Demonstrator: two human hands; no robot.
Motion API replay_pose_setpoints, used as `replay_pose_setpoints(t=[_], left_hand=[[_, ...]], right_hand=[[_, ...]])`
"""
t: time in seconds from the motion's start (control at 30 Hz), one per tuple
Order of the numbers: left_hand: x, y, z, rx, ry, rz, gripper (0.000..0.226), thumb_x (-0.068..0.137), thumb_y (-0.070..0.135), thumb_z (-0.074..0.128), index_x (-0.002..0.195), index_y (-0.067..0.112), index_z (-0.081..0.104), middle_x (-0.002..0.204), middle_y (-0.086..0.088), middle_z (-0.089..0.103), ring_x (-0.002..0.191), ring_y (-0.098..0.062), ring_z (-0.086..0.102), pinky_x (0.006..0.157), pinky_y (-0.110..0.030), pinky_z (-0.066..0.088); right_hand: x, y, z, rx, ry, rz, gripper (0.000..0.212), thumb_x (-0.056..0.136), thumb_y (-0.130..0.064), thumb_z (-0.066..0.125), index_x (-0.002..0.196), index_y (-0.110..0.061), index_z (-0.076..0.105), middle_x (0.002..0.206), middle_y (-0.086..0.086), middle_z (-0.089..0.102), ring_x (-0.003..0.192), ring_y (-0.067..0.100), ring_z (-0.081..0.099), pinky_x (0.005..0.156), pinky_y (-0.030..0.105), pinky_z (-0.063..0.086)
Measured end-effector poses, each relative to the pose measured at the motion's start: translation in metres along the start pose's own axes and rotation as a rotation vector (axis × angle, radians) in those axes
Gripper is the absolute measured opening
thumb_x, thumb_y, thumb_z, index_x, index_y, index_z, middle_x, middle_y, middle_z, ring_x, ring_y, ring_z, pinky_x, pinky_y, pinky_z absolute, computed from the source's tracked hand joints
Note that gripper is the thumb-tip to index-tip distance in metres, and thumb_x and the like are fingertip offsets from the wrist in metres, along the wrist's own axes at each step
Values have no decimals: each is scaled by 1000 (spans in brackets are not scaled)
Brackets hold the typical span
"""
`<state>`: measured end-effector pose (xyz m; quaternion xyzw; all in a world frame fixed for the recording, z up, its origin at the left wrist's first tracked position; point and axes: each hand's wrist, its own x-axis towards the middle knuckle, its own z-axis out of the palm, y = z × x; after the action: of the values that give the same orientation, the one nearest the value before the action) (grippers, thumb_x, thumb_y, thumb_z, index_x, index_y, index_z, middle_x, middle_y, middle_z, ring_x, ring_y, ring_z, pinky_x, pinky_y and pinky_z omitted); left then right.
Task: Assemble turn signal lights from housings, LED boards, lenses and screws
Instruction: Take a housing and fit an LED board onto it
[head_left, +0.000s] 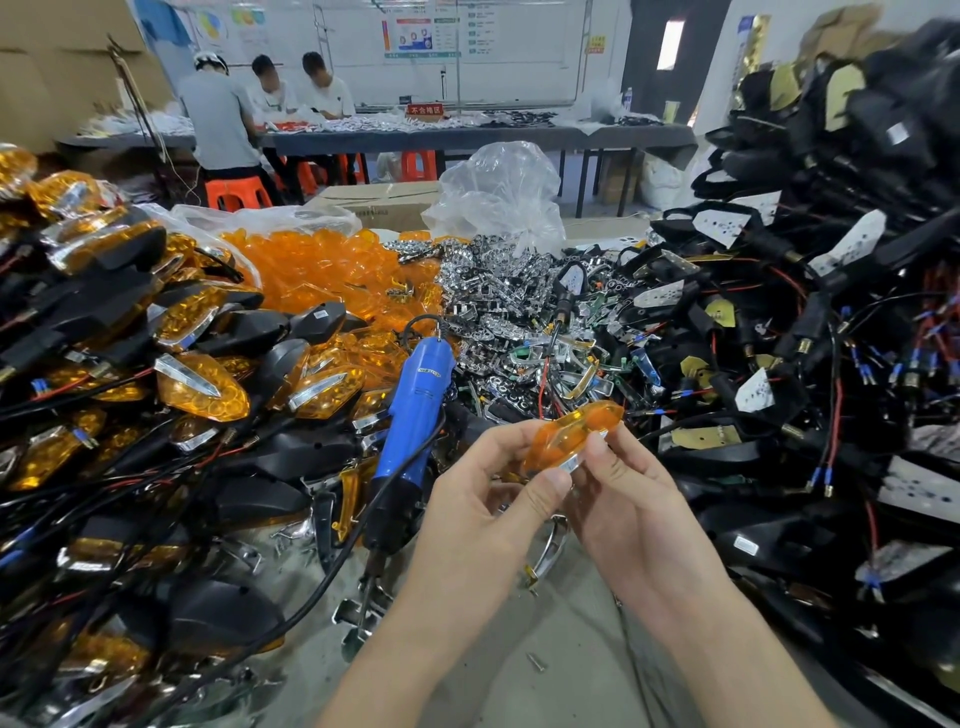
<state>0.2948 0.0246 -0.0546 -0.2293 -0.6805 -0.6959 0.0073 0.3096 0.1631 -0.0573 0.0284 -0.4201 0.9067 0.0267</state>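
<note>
**benchrat:** ok so what's actually on that bench (519, 701)? looks buried lol

**amberglow:** pretty much. Biggest thing is the heap of black housings (831, 312) on the right, with red and black wires tangled all through it, stacked higher than anything else. The left side is a pile of assembled turn signals (130, 338), amber lens on black shell. At the far middle there's a clear bag of loose lenses (322, 265), and just right of it a heap of chrome reflectors (509, 301).

**benchrat:** and the blue thing?

**amberglow:** corded electric screwdriver (415, 405), tip pointing toward the near edge, lying against the assembled pile just left of the hands.

**benchrat:** hands doing what?

**amberglow:** both are on one amber lens (571, 431), held up over the middle of the bench in front of the reflector heap. The left hand (467, 519) pinches its lower end with the thumb on the edge. The right hand (634, 499) pinches the other side, thumb on top, fingers curled behind. A chrome strip runs along the lens's lower edge. Smallest bit is a lone screw (535, 661) on the bare bench between the forearms.
</note>
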Motion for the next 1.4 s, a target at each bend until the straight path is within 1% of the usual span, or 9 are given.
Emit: replay_pose_setpoints(t=[0.13, 0.4, 0.57, 0.67, 0.8, 0.93, 1.03, 1.2, 1.4], left_hand=[[0, 0, -1, 8, -3, 1, 27, 86, 28, 69, 108, 43, 68, 108, 10, 73, 103, -12, 67, 94, -39, 53], [-1, -1, -2, 13, 9, 15, 28, 86, 28, 69, 105, 47, 68, 107, 13, 73, 102, -8, 67, 92, -32, 54], [-1, 1, -2, 19, 91, 32, 25, 87, 28, 68, 106, 45, 68, 103, 15, 73, 95, -3, 68, 82, -16, 51], [2, -1, -5, 150, 176, 35, 21, 94, 27, 68, 111, 39, 67, 104, 17, 70, 93, -4, 67, 79, -15, 52], [21, -5, -10, 571, 243, 82, 25, 96, 37, 61, 120, 39, 59, 105, 20, 62, 97, -4, 54, 81, -18, 44], [53, -9, -10, 1023, 195, 157, 32, 99, 30, 57, 129, 17, 56, 115, 3, 63, 103, -19, 50, 91, -35, 45], [69, -15, -9, 1322, 100, 125, 30, 101, 27, 55, 127, 14, 52, 116, -2, 63, 103, -24, 52, 90, -36, 42], [83, -16, -10, 1415, 7, 30, 47, 98, 46, 54, 137, 21, 41, 129, 1, 59, 118, -24, 50, 101, -39, 37], [86, -6, -4, 1330, -13, 35, 44, 100, 48, 48, 138, 26, 45, 129, 1, 59, 120, -24, 49, 99, -39, 37]], right_hand=[[-1, 0, -1, -12, 20, 8, 30, 87, -18, 62, 113, -2, 63, 105, 16, 71, 98, 27, 68, 91, 39, 55], [1, 4, -3, -23, 20, 25, 31, 89, -18, 63, 116, -4, 63, 110, 19, 68, 107, 34, 62, 104, 53, 47], [8, 6, -1, -60, 43, 4, 45, 88, -28, 63, 130, -15, 63, 115, 9, 73, 100, 21, 70, 84, 31, 59], [12, 4, -4, -24, 151, 7, 53, 84, -35, 63, 135, -20, 61, 123, 6, 74, 102, 20, 74, 77, 31, 62], [16, 0, -14, 55, 254, -6, 33, 98, -29, 57, 129, -22, 65, 112, 4, 78, 96, 21, 76, 74, 33, 62], [15, -3, -22, 138, 298, -28, 21, 102, -24, 55, 116, -19, 71, 96, 3, 74, 82, 21, 74, 69, 33, 62], [14, -5, -25, 181, 284, -37, 19, 102, -25, 56, 106, -22, 74, 93, 2, 71, 79, 21, 71, 71, 33, 61], [15, -7, -24, 198, 265, -46, 28, 102, -26, 55, 91, -26, 81, 90, 1, 70, 74, 20, 69, 68, 33, 60], [16, -8, -23, 152, 310, -61, 18, 103, -24, 52, 109, -20, 69, 84, -1, 71, 67, 15, 67, 62, 29, 59]])
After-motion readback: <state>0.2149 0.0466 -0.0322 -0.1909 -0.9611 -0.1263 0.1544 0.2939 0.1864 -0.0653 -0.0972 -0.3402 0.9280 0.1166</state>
